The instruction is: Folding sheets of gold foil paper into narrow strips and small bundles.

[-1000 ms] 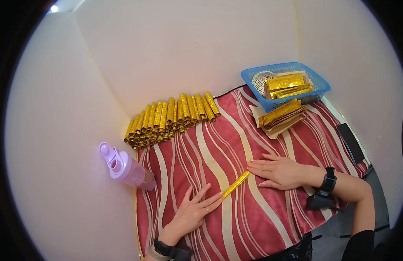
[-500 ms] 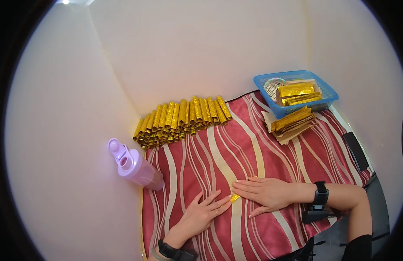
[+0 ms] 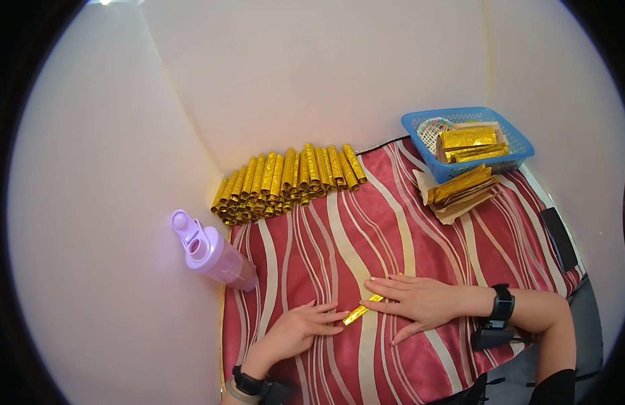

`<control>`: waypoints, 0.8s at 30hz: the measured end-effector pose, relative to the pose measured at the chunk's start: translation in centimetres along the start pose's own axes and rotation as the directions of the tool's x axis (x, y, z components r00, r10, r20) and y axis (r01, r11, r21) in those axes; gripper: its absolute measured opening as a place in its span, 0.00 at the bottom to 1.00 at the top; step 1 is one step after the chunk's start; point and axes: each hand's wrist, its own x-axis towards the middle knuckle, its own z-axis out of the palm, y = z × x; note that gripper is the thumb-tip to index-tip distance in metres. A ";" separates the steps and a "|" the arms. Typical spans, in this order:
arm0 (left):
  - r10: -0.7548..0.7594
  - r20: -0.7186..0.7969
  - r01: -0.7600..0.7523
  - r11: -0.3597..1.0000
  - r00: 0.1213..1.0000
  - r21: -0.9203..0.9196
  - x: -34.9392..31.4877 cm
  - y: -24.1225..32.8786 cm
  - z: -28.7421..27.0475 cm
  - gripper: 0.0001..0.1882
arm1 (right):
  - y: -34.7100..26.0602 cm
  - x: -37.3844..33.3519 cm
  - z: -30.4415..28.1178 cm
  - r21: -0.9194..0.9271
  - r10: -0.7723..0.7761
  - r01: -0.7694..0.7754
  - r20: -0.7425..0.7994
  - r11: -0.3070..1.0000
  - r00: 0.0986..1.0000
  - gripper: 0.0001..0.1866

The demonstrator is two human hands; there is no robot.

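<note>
On the red striped cloth [image 3: 285, 270] lies a narrow, flattened strip of shiny gold paper [image 3: 357, 314], slanting up to the right. My right hand [image 3: 420, 300] rests flat over its upper part with the fingers stretched out, hiding much of it. Close by the lower end of the strip, the fingertips of my left hand [image 3: 300, 329] reach out, slightly spread; the hand is open and lies low over the cloth. A large pile of gold paper rolls [image 3: 285, 177] is stacked beyond my hands, against the far wall.
To the far right stands a blue plastic basket [image 3: 522, 148] holding gold paper. A stack of gold and brown paper sheets [image 3: 461, 192] lies before it. A lilac shaker bottle [image 3: 221, 260] is at the left, and a black flat phone-like object [image 3: 559, 238] at the right edge.
My left hand has drawn a little to the left. More of the gold strip shows between my hands. The whole view has shifted slightly.
</note>
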 end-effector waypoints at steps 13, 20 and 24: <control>-0.348 0.011 0.348 0.934 0.937 -0.087 5.4 1.7 1.0 0.38 | 0.3 -0.1 0.1 0.027 0.001 0.000 -0.010 1.000 1.000 0.45; -0.330 0.009 0.329 0.938 0.944 -0.107 5.1 1.4 0.9 0.42 | 0.6 -0.9 -0.9 0.020 0.046 -0.046 -0.015 0.999 0.999 0.47; -0.340 -0.013 0.338 0.939 0.940 -0.058 4.9 1.4 1.1 0.45 | 0.7 -1.8 -1.8 -0.138 0.110 -0.104 0.037 0.985 0.993 0.49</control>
